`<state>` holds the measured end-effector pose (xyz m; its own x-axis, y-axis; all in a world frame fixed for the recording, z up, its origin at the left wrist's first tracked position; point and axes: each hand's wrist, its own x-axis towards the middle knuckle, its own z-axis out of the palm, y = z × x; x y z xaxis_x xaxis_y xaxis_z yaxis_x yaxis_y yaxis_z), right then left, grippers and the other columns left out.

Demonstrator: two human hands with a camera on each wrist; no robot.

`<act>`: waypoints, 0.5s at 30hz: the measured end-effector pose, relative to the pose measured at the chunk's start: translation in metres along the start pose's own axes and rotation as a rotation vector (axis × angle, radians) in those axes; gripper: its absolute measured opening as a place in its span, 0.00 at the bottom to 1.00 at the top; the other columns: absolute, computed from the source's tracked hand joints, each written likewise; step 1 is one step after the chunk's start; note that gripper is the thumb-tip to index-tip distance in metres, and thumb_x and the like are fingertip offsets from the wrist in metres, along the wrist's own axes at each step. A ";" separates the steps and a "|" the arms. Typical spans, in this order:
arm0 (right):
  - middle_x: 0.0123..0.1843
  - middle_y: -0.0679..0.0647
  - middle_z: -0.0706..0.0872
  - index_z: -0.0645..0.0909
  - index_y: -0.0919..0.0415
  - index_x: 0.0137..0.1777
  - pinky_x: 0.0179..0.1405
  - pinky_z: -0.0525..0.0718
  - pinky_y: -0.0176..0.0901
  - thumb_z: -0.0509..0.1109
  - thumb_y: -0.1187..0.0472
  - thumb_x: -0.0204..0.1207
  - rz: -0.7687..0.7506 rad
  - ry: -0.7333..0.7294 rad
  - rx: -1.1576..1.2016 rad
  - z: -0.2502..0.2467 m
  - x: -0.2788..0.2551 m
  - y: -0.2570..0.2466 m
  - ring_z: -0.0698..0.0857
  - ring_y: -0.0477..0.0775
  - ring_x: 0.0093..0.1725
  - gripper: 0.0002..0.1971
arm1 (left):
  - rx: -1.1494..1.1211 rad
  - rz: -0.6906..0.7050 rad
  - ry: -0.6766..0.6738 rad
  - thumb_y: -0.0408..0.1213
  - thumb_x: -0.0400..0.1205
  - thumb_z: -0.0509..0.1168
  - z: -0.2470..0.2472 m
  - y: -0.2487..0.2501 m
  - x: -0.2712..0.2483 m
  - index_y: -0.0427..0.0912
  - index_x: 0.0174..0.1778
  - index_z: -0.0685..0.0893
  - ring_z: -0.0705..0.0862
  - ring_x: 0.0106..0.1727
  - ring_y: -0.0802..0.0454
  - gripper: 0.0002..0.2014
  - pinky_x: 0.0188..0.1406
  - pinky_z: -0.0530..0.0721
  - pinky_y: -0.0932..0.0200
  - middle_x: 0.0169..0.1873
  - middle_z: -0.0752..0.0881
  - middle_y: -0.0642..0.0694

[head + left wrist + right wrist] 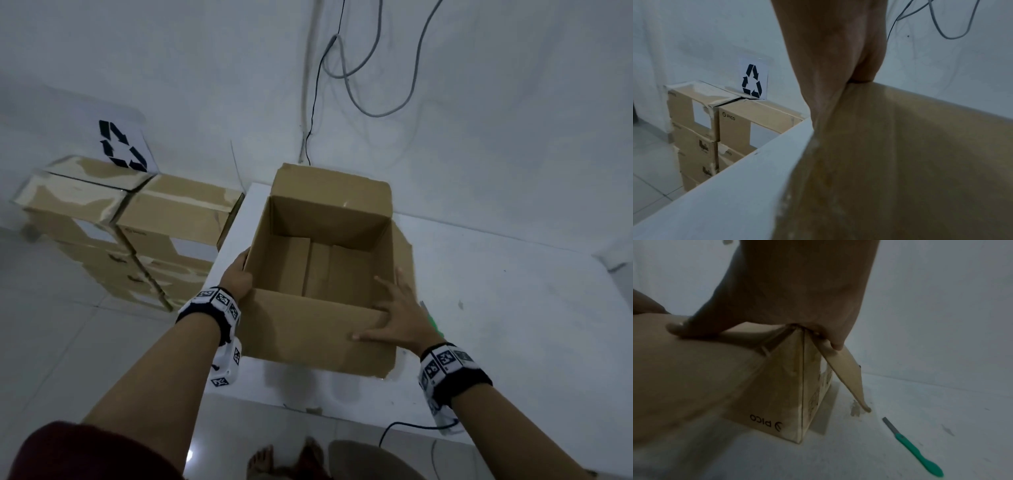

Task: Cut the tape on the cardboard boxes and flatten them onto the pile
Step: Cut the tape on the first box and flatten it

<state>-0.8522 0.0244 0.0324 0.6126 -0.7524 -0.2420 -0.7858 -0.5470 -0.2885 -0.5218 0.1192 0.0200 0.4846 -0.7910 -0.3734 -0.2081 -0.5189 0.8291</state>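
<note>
An open brown cardboard box [325, 267] stands on the white table [513, 308] with its top flaps spread out and nothing inside. My left hand [239, 274] lies against the box's left wall; in the left wrist view the left hand [828, 65] is flat on the cardboard and its fingertips are hidden. At the near right corner my right hand [394, 308] is spread, with the thumb on the near flap and straight fingers on the right flap [846, 369]. A green-handled cutter [914, 449] lies on the table just right of the box, held by neither hand.
Taped cardboard boxes [130, 233] are stacked on the floor left of the table, below a recycling sign [121, 145] on the wall. Cables [359, 68] hang on the wall behind. Another cable [411, 426] runs along the table's near edge.
</note>
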 end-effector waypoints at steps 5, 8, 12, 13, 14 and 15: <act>0.76 0.44 0.78 0.93 0.45 0.41 0.80 0.37 0.71 0.59 0.21 0.65 0.012 0.097 -0.392 0.019 0.004 -0.025 0.53 0.64 0.86 0.32 | -0.048 0.049 -0.022 0.19 0.81 0.51 -0.002 -0.008 0.002 0.47 0.83 0.61 0.70 0.75 0.38 0.33 0.74 0.70 0.41 0.77 0.70 0.39; 0.50 0.45 0.91 0.90 0.48 0.34 0.83 0.36 0.62 0.50 0.20 0.68 0.001 0.096 -0.371 0.026 0.002 -0.030 0.81 0.51 0.70 0.38 | -0.120 0.064 0.006 0.33 0.86 0.59 -0.004 -0.014 0.000 0.44 0.83 0.59 0.66 0.79 0.42 0.29 0.77 0.66 0.44 0.80 0.66 0.43; 0.25 0.47 0.79 0.72 0.54 0.25 0.66 0.72 0.43 0.54 0.21 0.69 0.009 0.106 -0.233 0.013 -0.008 -0.050 0.79 0.47 0.33 0.35 | -0.159 0.209 0.373 0.49 0.86 0.58 -0.016 -0.022 -0.003 0.34 0.64 0.78 0.79 0.61 0.42 0.21 0.65 0.75 0.43 0.57 0.81 0.41; 0.23 0.47 0.76 0.69 0.53 0.23 0.46 0.77 0.41 0.58 0.21 0.68 0.023 0.120 -0.161 0.004 -0.009 -0.061 0.76 0.48 0.30 0.35 | -0.125 0.222 0.488 0.48 0.87 0.56 -0.020 -0.025 0.000 0.32 0.61 0.78 0.79 0.60 0.37 0.20 0.63 0.75 0.40 0.56 0.82 0.36; 0.22 0.47 0.75 0.67 0.53 0.23 0.33 0.73 0.41 0.61 0.21 0.67 0.041 0.138 -0.077 -0.004 -0.008 -0.070 0.75 0.48 0.27 0.34 | -0.071 0.176 0.528 0.46 0.87 0.55 -0.024 -0.023 -0.001 0.31 0.64 0.77 0.77 0.65 0.33 0.21 0.65 0.74 0.38 0.61 0.80 0.32; 0.22 0.48 0.76 0.69 0.54 0.23 0.27 0.71 0.41 0.64 0.21 0.65 0.062 0.147 0.003 -0.014 -0.007 -0.080 0.76 0.48 0.25 0.34 | -0.011 0.115 0.534 0.45 0.88 0.54 -0.027 -0.020 -0.001 0.32 0.72 0.72 0.72 0.71 0.30 0.23 0.70 0.70 0.37 0.70 0.74 0.30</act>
<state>-0.7947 0.0689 0.0701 0.5434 -0.8306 -0.1216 -0.8216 -0.4964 -0.2803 -0.4951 0.1393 0.0151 0.8239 -0.5664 -0.0190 -0.2777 -0.4328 0.8577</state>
